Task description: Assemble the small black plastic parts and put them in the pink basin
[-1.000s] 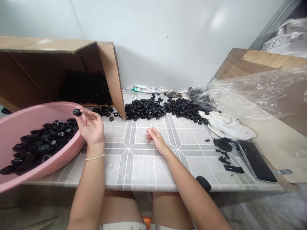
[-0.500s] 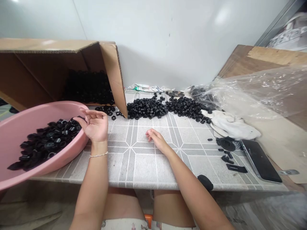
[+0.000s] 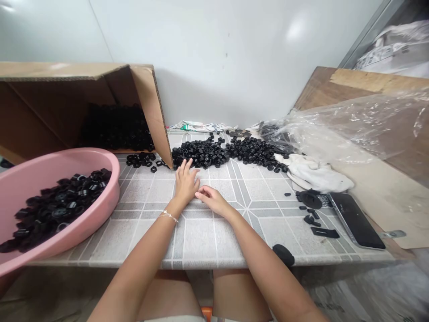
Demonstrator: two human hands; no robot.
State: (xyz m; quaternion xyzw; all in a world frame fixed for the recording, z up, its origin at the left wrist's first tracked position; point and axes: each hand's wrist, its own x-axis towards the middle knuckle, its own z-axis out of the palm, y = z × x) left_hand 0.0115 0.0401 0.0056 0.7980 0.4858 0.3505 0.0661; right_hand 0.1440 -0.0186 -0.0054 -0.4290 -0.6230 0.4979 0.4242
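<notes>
Your left hand (image 3: 186, 181) reaches the near edge of the left black pile (image 3: 201, 153), fingers spread. Your right hand (image 3: 212, 200) is curled just beside it, above the table (image 3: 197, 232). The pink basin (image 3: 100, 214) at your left holds more black parts (image 3: 60, 205), in front of the open cardboard box (image 3: 147, 98).

Basin (image 3: 89, 229): pink plastic, smooth, soft sheen. Box (image 3: 147, 96): brown corrugated cardboard, matt. Small parts (image 3: 201, 153): black, plastic-looking, glinting. Table covering (image 3: 197, 232): grey, patterned, mostly matt. Sheeting (image 3: 338, 129): clear plastic film, creased, glossy. Cloth (image 3: 313, 173): white, soft, wrinkled, matt. Phone (image 3: 357, 220): dark smooth face, shiny edge. Wall (image 3: 214, 58): smooth, pale, faintly reflective.
</notes>
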